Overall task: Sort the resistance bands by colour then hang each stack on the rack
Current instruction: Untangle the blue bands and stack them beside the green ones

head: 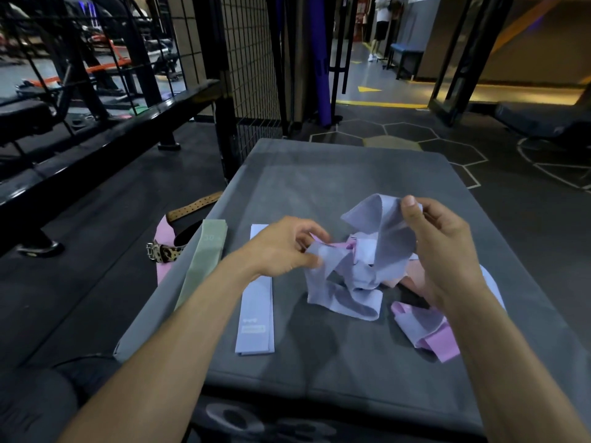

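Grey padded platform [335, 167] in foreground. Floor left of it: leopard-print belt [164, 251] with metal buckle, tan perforated strap [195, 206] just behind. Black wire-mesh panel [252, 59] beyond. Blue bench [403, 51] far back, yellow floor arrow [368, 88].

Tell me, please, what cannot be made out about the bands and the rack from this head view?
- Tangled pile: the count of lilac and pink bands is hidden by folds and by the right hand.
- Green band: its near end is hidden behind the left forearm.
- Flat lilac band: its label print is too small to read.
- Rack for hanging: cannot be picked out.
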Motion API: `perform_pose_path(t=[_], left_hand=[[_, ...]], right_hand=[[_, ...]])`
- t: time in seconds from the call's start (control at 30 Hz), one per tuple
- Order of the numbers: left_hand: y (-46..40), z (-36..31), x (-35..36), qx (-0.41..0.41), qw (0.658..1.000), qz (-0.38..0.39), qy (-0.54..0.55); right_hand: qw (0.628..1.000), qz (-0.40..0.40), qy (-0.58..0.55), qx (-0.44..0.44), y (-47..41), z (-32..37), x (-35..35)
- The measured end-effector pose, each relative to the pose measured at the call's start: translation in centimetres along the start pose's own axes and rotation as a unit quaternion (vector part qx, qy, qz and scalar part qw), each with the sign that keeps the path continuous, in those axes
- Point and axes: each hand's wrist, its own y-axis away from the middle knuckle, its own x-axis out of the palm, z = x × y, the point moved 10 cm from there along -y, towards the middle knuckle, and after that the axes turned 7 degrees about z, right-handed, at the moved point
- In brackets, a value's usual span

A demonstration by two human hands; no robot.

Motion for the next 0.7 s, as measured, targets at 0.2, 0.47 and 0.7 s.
perform_pose_path(t=[0.2, 0.47, 0.7], left_hand=[[-0.4, -0.9, 1.3, -0.003, 0.983, 0.000, -0.183], [-0.5, -0.6, 3.9, 0.026, 0.996, 0.078, -0.037], [-1.0, -1.5, 2.8, 0.049, 0.997, -0.005, -0.061]], right_hand=[[0.993, 0.046, -0.108, 0.024, 0.2, 0.5, 1.2], [0.971, 0.080, -0.210, 0.084, 0.9, 0.3, 3.3], [0.955, 0.079, -0.268, 0.099, 1.0, 0.7, 3.4]])
